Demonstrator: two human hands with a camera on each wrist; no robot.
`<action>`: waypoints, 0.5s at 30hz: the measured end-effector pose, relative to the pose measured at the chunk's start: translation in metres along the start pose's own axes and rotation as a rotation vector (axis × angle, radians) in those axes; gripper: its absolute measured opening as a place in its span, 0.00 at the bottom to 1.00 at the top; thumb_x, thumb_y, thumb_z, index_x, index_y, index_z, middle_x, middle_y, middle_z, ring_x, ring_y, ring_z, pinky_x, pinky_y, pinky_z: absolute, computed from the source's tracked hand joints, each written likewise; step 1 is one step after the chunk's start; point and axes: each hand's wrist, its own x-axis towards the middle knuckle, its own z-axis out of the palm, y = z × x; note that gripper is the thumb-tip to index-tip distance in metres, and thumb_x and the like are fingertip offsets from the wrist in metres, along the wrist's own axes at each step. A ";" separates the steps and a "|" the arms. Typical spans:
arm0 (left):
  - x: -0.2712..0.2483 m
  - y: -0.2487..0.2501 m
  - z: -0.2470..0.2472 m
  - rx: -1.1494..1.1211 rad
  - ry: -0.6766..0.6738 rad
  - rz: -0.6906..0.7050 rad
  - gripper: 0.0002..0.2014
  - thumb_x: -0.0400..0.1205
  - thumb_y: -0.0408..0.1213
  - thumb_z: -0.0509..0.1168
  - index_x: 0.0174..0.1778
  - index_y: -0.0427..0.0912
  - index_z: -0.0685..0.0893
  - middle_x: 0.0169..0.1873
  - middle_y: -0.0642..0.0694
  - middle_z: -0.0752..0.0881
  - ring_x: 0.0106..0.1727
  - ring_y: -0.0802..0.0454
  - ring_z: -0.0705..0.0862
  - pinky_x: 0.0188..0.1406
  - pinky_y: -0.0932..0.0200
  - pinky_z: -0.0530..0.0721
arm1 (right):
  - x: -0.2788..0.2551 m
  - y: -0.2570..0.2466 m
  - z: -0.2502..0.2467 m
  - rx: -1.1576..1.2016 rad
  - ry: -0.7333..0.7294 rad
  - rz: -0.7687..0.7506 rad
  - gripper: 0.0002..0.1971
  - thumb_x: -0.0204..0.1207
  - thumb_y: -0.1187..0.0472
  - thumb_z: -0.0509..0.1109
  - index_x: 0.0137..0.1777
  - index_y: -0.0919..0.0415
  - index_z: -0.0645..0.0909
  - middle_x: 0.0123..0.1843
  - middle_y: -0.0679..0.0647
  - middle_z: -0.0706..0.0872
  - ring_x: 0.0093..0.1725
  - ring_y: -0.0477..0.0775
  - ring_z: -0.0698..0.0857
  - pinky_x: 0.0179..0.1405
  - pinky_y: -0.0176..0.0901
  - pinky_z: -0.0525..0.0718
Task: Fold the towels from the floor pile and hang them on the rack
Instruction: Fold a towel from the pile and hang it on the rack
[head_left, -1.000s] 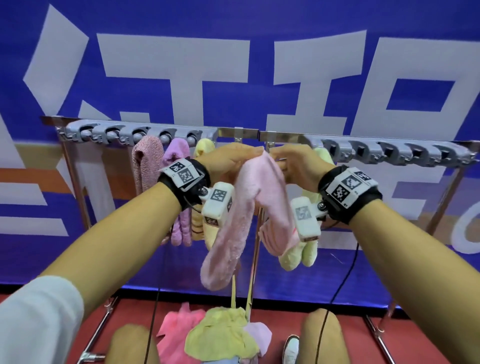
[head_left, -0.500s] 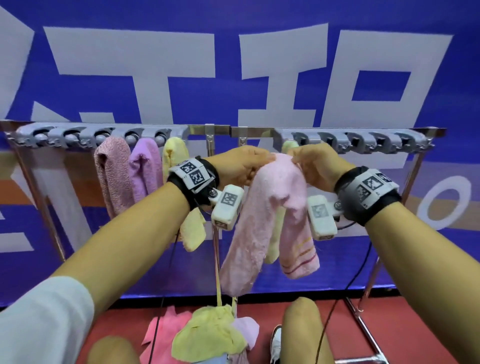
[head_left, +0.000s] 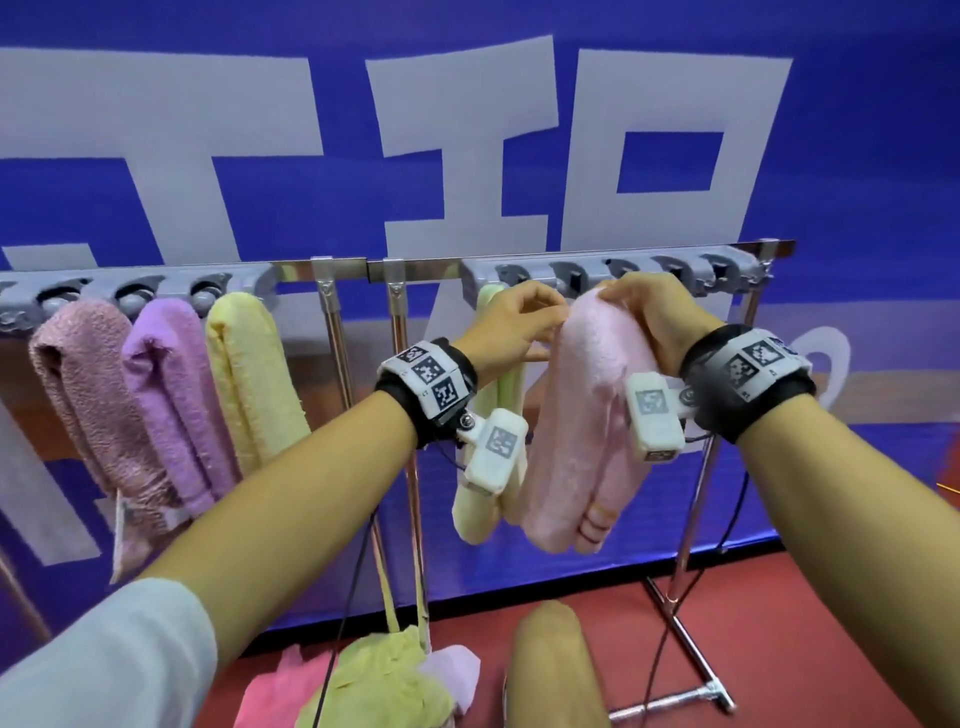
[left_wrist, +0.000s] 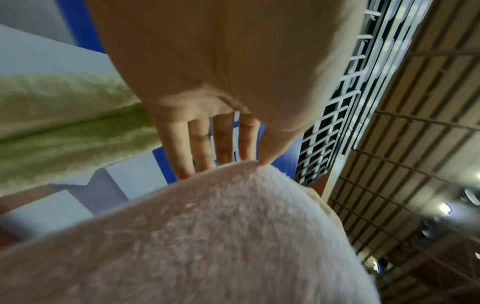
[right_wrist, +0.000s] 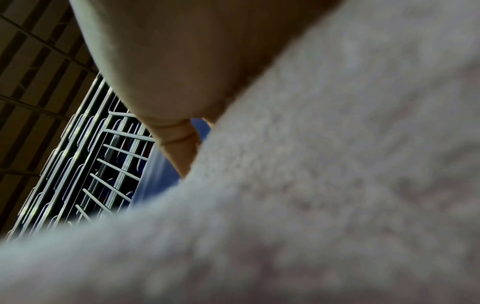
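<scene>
A folded pale pink towel (head_left: 582, 415) hangs doubled from both my hands, just below the right half of the rack (head_left: 613, 270). My left hand (head_left: 511, 325) pinches its top fold from the left; my right hand (head_left: 644, 312) grips the top from the right, close under the grey clips. The pink towel (left_wrist: 207, 236) fills the lower left wrist view, with fingertips (left_wrist: 197, 160) on its edge. It also covers most of the right wrist view as a blurred pink towel (right_wrist: 311, 185). A light green towel (head_left: 488, 467) hangs just behind my left wrist.
Three folded towels hang on the left clips: dusty pink (head_left: 88, 395), purple (head_left: 171, 400), yellow (head_left: 254, 374). Loose towels (head_left: 379, 686) lie piled on the red floor near my knee (head_left: 556, 665). The rack's chrome right leg (head_left: 696, 519) and foot stand at right.
Both hands have carried the pink towel to the right along the rack, from near the centre posts to under the right-hand clips. My view has swung right with them.
</scene>
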 end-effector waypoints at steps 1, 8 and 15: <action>0.003 -0.002 0.002 0.015 0.049 0.053 0.03 0.83 0.32 0.68 0.50 0.42 0.81 0.44 0.44 0.84 0.44 0.50 0.84 0.47 0.50 0.89 | 0.003 -0.001 -0.005 -0.011 0.019 0.002 0.11 0.78 0.62 0.59 0.43 0.64 0.82 0.36 0.59 0.88 0.36 0.57 0.87 0.39 0.44 0.84; 0.011 -0.013 0.000 0.597 0.305 0.476 0.10 0.72 0.45 0.65 0.47 0.46 0.81 0.44 0.55 0.85 0.49 0.54 0.84 0.56 0.51 0.82 | 0.032 -0.012 -0.018 -0.128 0.062 0.043 0.10 0.75 0.60 0.62 0.42 0.66 0.81 0.36 0.62 0.84 0.32 0.60 0.83 0.35 0.45 0.79; 0.027 -0.024 -0.002 0.970 0.284 0.383 0.34 0.68 0.67 0.61 0.66 0.51 0.75 0.62 0.56 0.80 0.61 0.49 0.82 0.76 0.27 0.56 | 0.065 -0.029 -0.009 -0.166 0.058 0.087 0.19 0.62 0.57 0.67 0.49 0.70 0.85 0.44 0.68 0.85 0.42 0.67 0.83 0.49 0.55 0.79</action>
